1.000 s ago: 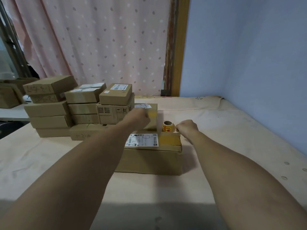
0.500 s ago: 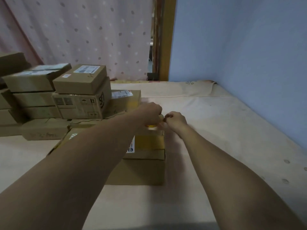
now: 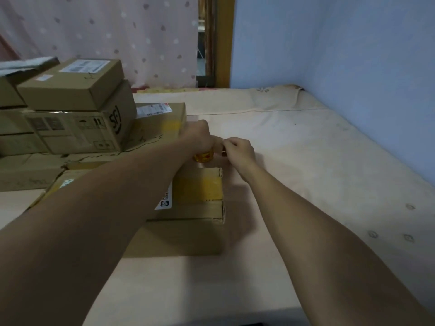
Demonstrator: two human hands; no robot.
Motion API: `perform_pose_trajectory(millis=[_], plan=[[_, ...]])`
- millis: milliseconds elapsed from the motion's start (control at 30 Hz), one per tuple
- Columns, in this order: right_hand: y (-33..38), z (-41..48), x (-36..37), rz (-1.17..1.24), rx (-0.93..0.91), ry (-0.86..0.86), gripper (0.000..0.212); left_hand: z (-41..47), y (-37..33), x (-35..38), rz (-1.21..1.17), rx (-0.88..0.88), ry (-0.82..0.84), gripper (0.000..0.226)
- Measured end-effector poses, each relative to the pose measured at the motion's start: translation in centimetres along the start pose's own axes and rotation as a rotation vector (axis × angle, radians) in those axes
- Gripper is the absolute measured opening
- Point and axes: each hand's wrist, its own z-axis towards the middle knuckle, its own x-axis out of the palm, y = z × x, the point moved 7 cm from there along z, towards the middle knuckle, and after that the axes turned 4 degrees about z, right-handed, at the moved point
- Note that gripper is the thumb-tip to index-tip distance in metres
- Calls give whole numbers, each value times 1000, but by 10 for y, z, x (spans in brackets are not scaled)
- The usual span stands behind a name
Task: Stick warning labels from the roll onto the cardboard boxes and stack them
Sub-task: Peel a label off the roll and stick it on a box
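Observation:
A cardboard box with a white shipping label and yellow tape lies in front of me on the mattress. Just past its far edge, my left hand grips the small yellow-and-red label roll from above. My right hand is beside the roll on the right, with its fingertips pinched at the roll's loose end. Whether a label sits between those fingertips is too small to tell. My left forearm hides most of the box top.
A stack of several cardboard boxes stands at the left, with a flat box behind the roll. The cream mattress runs to a blue wall on the right. A dotted curtain hangs behind.
My left hand moved from the flat box at the back onto the label roll and took hold of it. My right hand stayed at the roll's right side. The camera moved closer and turned right.

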Motion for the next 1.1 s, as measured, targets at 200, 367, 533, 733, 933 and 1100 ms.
perform_pose_trajectory(millis=[200, 367, 533, 733, 933, 1100], plan=[[13, -14, -10, 77, -82, -63, 23, -4, 13, -16, -288, -120, -97, 29], [62, -32, -14, 17, -239, -83, 20, -17, 29, -33, -626, -254, -140, 24], [117, -59, -2, -281, -535, -166, 21, -39, 39, -58, -936, -330, -212, 23], [170, -101, 10, -452, -737, -182, 33, -77, 49, -101, -1253, -306, -244, 10], [204, -123, 15, -185, -607, -194, 15, -114, 60, -140, -1355, -170, -300, 15], [214, -130, 13, 96, -349, -255, 25, -147, 69, -165, -1326, -30, -406, 16]])
